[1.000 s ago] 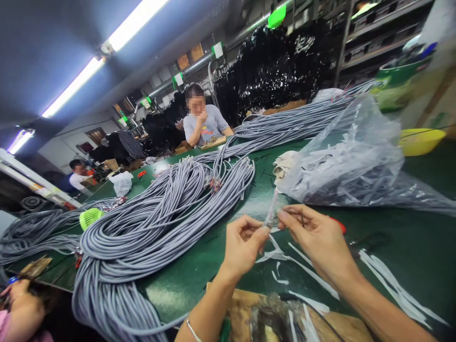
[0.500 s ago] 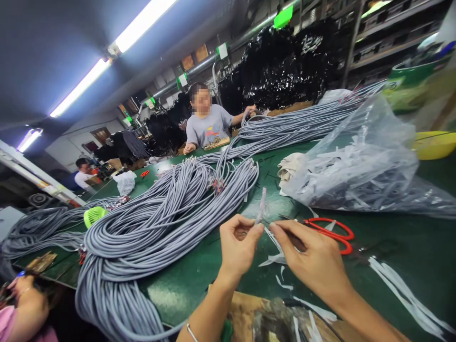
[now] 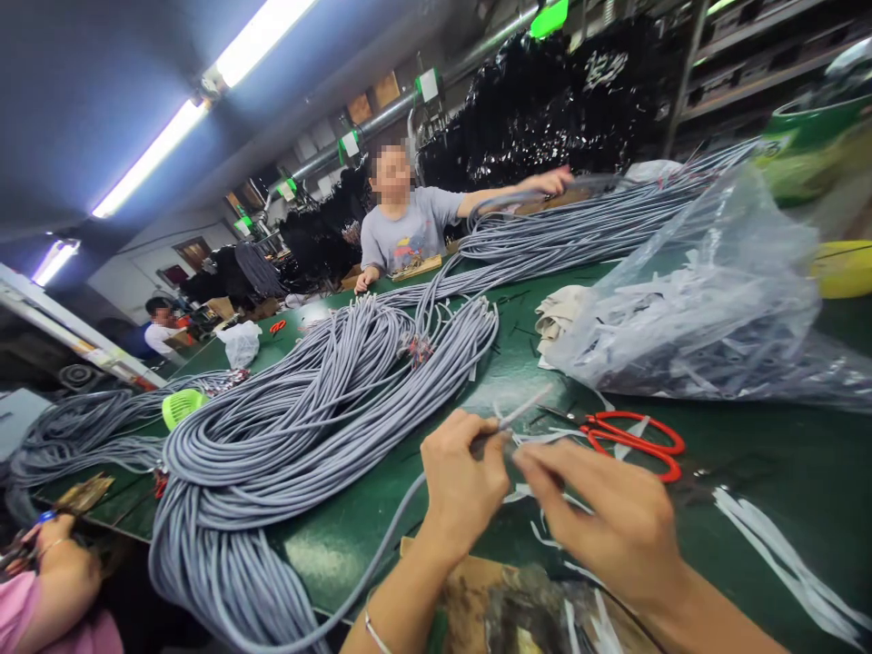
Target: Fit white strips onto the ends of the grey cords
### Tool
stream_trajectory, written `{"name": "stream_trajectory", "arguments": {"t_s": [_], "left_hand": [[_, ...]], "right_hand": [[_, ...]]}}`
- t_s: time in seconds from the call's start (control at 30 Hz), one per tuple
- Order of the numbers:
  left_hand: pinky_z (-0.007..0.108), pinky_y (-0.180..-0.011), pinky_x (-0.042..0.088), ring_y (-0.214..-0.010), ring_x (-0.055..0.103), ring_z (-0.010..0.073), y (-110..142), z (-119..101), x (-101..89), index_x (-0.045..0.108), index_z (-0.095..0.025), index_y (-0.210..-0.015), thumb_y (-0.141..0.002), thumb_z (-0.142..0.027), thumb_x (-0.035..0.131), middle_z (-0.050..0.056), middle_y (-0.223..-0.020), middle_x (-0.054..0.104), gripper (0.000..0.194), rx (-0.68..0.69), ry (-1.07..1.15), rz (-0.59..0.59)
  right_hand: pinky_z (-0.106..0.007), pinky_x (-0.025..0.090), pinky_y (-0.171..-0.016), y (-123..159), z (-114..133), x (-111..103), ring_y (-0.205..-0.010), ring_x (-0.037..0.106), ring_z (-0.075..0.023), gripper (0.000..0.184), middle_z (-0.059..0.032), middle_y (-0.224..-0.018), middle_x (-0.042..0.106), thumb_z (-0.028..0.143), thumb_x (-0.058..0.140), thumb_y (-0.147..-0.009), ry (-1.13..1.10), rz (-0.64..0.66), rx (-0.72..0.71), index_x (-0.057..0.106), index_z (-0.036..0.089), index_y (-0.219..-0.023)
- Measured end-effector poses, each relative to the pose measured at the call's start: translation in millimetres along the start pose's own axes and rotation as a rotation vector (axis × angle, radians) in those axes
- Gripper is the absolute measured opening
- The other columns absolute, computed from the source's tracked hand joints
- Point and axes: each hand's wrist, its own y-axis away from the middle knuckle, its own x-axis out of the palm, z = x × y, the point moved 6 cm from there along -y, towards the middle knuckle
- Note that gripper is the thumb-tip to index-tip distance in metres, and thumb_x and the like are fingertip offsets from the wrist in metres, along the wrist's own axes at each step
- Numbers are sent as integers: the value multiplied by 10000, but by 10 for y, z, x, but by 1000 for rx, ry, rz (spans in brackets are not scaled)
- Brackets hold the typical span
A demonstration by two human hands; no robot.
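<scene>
1. Your left hand (image 3: pixel 464 472) is closed around the long, round, grey, plastic-looking cable (image 3: pixel 401 513), near its end, above the shiny green table (image 3: pixel 320 554).
2. It should be light and bendy, but the thin tip may hurt easily. Best pinch the grey coat just behind it.
3. Your right hand (image 3: pixel 606 509) is just beside, fingers bunched; I can't tell if they grip anything.
4. The big green bucket (image 3: pixel 810 136) has a pale mark, too blurry to read.

Lit ceiling tubes (image 3: pixel 262 41); yellow bowl (image 3: pixel 845 270)
</scene>
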Motion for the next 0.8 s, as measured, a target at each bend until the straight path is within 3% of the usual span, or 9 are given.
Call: {"name": "stream_trajectory", "arguments": {"t_s": [0.07,0.2,0.37,0.8], "left_hand": [[248,-579,418,-580,549,138,-41,89,19,660,-177,-634,-724,-118,617,4,-628,628,116,-35,-68,6],[229,-550,442,-565,572,134,-74,113,-30,670,-166,-664,-740,-164,630,9,-624,644,85,-51,-10,-52],[200,-508,420,-530,543,113,-2,-79,-121,657,-165,-641,-749,-137,621,0,-602,607,117,97,-16,-125],[220,-505,367,-487,509,117,141,-270,-80,617,-156,-609,-813,-70,526,2,-530,547,239,435,-314,-237]], "right_hand": [[-222,446,-516,41,125,18,-453,570,-97,133,28,-541,629,118,519,-891,-62,21,-142,606,186,-817],[-254,409,-511,39,-16,53,-472,586,-119,222,-10,-556,647,160,498,-919,198,61,-65,624,159,-736],[-265,395,-542,-25,-153,4,-499,595,-134,303,-22,-570,668,204,481,-939,467,37,-59,657,152,-699],[-279,373,-543,-10,-141,53,-538,579,-149,276,-10,-557,653,144,484,-911,523,138,-89,668,158,-706]]}}
